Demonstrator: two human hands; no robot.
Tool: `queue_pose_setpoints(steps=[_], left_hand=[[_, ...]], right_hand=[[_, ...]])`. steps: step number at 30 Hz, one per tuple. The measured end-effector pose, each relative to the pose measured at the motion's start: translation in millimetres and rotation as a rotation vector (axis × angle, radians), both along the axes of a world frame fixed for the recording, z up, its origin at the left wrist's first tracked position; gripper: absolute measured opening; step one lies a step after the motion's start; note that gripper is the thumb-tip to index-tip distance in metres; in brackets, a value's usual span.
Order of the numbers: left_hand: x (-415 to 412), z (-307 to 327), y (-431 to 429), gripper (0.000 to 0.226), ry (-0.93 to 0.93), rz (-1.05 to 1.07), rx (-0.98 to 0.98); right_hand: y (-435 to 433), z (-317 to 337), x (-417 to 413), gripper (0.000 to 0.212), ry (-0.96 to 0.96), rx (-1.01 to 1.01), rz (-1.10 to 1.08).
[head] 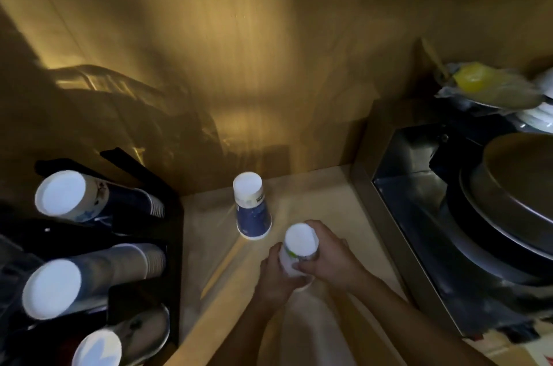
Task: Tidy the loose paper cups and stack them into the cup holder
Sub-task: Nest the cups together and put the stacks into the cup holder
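A black cup holder (143, 300) stands at the left with three stacks of upside-down paper cups in it: a blue stack (89, 196) at the back, a grey stack (89, 276) in the middle, and a third stack (119, 338) nearest me. A loose blue-and-white cup (253, 210) stands upside down on the pale counter (323, 201). In front of it my left hand (276, 279) and my right hand (329, 258) both grip a short white stack of upside-down cups (297, 246) just above the counter.
A metal sink (419, 174) lies to the right, holding a large round pan (514, 186). Plates and a yellow wrapper (478, 81) sit at the far right. A wooden wall closes off the back, and a dark wire rack (119, 90) stands behind the holder.
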State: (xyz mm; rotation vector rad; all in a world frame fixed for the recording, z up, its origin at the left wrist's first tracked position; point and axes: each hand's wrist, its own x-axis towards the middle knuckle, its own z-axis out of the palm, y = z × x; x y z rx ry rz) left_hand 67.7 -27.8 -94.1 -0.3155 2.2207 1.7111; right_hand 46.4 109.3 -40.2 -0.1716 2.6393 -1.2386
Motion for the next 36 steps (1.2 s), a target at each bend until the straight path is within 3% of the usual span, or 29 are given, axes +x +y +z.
queue_pose_setpoints(steps=[4, 9, 27, 33, 36], left_hand=[[3, 14, -8, 0.069, 0.035, 0.039, 0.040], [0, 39, -19, 0.083, 0.133, 0.078, 0.100], [51, 199, -114, 0.068, 0.516, 0.445, -0.182], [93, 214, -149, 0.070, 0.476, 0.583, -0.257], [110, 211, -163, 0.073, 0.452, 0.633, -0.284]], right_hand=[[-5, 15, -2, 0.065, 0.039, -0.092, 0.001], [-18, 42, -10, 0.065, 0.118, -0.175, 0.046], [-121, 165, -5, 0.066, 0.587, -0.380, 0.401], [-166, 176, 14, 0.088, 0.673, -0.448, 0.617], [-186, 175, 22, 0.097, 0.738, -0.369, 0.722]])
